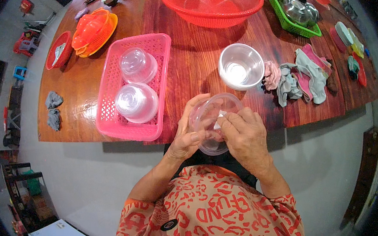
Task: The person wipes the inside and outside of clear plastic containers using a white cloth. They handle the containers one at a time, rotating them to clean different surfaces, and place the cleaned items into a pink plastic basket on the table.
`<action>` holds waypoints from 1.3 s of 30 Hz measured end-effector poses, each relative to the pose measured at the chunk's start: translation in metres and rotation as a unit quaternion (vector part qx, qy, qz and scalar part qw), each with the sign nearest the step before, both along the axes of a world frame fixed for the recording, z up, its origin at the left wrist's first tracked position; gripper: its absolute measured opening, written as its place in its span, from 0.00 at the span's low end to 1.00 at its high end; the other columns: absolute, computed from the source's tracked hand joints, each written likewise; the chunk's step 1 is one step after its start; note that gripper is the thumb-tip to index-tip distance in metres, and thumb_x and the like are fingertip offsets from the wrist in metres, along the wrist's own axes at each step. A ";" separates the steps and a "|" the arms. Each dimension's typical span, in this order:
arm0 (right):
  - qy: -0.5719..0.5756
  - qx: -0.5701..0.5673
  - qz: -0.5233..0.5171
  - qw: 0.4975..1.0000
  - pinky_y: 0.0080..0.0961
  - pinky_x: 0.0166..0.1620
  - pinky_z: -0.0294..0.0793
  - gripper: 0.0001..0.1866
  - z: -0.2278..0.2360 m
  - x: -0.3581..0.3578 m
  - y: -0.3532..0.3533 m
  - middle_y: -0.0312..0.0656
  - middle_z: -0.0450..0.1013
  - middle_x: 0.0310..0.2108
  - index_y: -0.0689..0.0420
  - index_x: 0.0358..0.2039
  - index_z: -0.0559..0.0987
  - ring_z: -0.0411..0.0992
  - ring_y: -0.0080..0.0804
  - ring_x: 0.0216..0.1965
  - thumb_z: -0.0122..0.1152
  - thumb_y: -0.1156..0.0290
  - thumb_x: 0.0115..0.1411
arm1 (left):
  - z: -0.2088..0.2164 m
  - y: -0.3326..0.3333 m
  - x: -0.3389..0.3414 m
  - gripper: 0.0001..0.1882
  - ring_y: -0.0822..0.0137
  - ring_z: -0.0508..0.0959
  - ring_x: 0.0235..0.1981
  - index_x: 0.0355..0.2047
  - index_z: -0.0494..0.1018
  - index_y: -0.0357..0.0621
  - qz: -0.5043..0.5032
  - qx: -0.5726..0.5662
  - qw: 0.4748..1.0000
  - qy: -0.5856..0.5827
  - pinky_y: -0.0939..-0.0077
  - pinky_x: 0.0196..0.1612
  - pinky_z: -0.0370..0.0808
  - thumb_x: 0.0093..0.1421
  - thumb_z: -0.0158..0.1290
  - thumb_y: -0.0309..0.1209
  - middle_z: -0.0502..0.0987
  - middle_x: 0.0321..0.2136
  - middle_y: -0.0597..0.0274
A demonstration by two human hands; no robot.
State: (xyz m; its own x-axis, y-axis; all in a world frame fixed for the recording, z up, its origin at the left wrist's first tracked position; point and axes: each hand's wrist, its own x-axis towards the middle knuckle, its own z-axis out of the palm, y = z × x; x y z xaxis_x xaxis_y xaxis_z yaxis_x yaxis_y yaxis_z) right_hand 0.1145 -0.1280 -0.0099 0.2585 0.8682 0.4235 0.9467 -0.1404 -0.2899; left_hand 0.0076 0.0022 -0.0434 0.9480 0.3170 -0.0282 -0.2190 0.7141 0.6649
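At the table's near edge, my left hand [187, 135] is wrapped round the side of a clear plastic bowl [210, 150], which is tilted with its mouth toward my right hand. My right hand [247, 134] is closed on a small white cloth or tissue [218, 121] and presses it at the bowl's inside; most of the cloth is hidden by the fingers. Just beyond stands a shiny metal bowl [241, 65]. To the left, a pink plastic basket [164, 53] holds two clear plastic bowls [136, 102] turned upside down.
Crumpled cloths [312, 75] lie on the right, grey rags [54, 111] on the far left. Farther back are a large red basket [217, 20], a green basket [286, 27] of metal bowls, an orange basket [109, 33] and a red bowl [53, 57].
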 end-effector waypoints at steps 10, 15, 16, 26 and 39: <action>0.306 0.001 0.214 0.928 0.36 0.45 0.71 0.11 -0.006 -0.006 -0.003 0.46 0.70 0.39 0.62 0.36 0.75 0.67 0.48 0.39 0.54 0.80 0.49 | -0.016 0.002 0.001 0.58 0.51 0.68 0.53 0.62 0.47 0.44 -0.007 0.065 0.998 0.021 0.57 0.55 0.69 0.37 0.66 0.53 0.62 0.54 0.45; 0.187 -0.018 0.151 0.971 0.35 0.40 0.73 0.12 -0.012 -0.006 -0.002 0.47 0.69 0.36 0.62 0.35 0.75 0.69 0.45 0.38 0.56 0.78 0.47 | -0.017 -0.008 0.003 0.48 0.53 0.68 0.53 0.59 0.51 0.45 -0.006 0.048 0.999 0.009 0.58 0.56 0.67 0.48 0.54 0.64 0.64 0.53 0.45; 0.148 -0.034 0.122 0.981 0.35 0.40 0.73 0.12 -0.013 -0.006 -0.003 0.47 0.68 0.35 0.62 0.35 0.75 0.69 0.44 0.38 0.56 0.77 0.47 | -0.014 -0.009 0.003 0.46 0.54 0.68 0.53 0.58 0.51 0.45 -0.006 0.023 0.999 0.025 0.59 0.56 0.67 0.51 0.51 0.65 0.64 0.52 0.46; 0.135 -0.050 0.047 0.989 0.35 0.32 0.74 0.08 -0.006 -0.017 0.002 0.46 0.66 0.28 0.63 0.30 0.73 0.71 0.43 0.32 0.55 0.76 0.46 | -0.015 -0.010 0.006 0.29 0.63 0.72 0.47 0.57 0.55 0.46 0.022 -0.018 0.999 0.018 0.68 0.49 0.72 0.65 0.37 0.54 0.69 0.50 0.53; 0.150 0.085 -0.087 0.981 0.38 0.34 0.73 0.08 -0.020 -0.024 0.030 0.51 0.65 0.33 0.65 0.29 0.70 0.70 0.48 0.33 0.57 0.79 0.47 | -0.012 -0.012 0.006 0.30 0.61 0.69 0.51 0.57 0.56 0.46 0.092 -0.071 0.993 -0.009 0.65 0.56 0.65 0.65 0.34 0.55 0.69 0.50 0.54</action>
